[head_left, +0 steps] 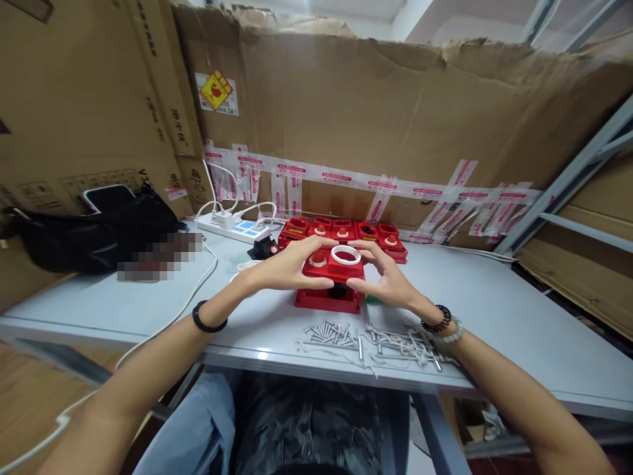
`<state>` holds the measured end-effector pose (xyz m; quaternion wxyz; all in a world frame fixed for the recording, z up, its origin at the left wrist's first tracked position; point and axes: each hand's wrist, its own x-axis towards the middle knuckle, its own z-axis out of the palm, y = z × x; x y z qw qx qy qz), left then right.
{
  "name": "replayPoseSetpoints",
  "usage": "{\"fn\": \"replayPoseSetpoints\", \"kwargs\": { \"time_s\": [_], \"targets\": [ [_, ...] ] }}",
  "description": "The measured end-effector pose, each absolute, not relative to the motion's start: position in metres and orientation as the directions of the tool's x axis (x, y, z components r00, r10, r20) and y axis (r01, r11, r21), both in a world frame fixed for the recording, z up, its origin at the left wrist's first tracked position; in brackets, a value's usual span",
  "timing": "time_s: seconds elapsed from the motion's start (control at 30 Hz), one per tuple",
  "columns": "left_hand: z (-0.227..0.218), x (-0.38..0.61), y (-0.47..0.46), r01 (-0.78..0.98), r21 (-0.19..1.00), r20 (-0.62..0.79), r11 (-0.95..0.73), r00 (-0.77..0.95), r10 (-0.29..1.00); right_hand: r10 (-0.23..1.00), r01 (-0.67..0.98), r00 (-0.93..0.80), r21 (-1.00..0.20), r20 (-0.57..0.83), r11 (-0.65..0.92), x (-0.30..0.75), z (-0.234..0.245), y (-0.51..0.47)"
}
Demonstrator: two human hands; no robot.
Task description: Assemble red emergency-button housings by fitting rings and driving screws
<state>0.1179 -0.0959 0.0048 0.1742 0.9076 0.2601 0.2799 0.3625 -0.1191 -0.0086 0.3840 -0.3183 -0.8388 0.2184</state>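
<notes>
Between my two hands is a red plastic cover [327,270] with a white ring [346,255] and a small round knob with a pale ring on its top. My left hand [291,265] grips its left side, thumb in front and fingers behind. On the right side, my right hand [388,276] holds it in the same way. Directly beneath the cover lies an open red base [326,302] with something dark inside. Whether cover and base touch is hard to see. Loose metal screws [333,334] lie in front of the base.
More red housings [342,229] stand in a row behind my hands. To the left are a white power strip [235,227] with plugs, a small black part [264,249] and a black bag [99,231]. Long metal pins with white strings [405,346] lie front right. Cardboard [370,112] walls the back.
</notes>
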Motion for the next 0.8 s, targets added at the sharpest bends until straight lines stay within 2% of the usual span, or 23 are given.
{"fn": "replayPoseSetpoints", "kwargs": {
  "time_s": [0.2, 0.3, 0.47, 0.67, 0.8],
  "targets": [
    [-0.001, 0.122, -0.095, 0.394, 0.418, 0.377, -0.819, 0.744, 0.551, 0.616, 0.438, -0.618, -0.437, 0.488, 0.785, 0.361, -0.008, -0.126],
    [-0.003, 0.124, -0.096, 0.365, 0.411, 0.373, -0.835, 0.769, 0.520, 0.618, 0.519, -0.641, -0.337, 0.454, 0.786, 0.364, -0.006, -0.129],
    [-0.006, 0.125, -0.096, 0.350, 0.411, 0.367, -0.842, 0.782, 0.504, 0.610, 0.569, -0.654, -0.240, 0.447, 0.786, 0.366, -0.009, -0.129],
    [-0.007, 0.124, -0.095, 0.369, 0.396, 0.352, -0.841, 0.785, 0.510, 0.582, 0.571, -0.668, -0.182, 0.464, 0.801, 0.365, -0.008, -0.128],
    [-0.010, 0.125, -0.094, 0.391, 0.392, 0.324, -0.833, 0.789, 0.523, 0.602, 0.564, -0.671, -0.230, 0.433, 0.793, 0.365, -0.006, -0.130]
  ]
}}
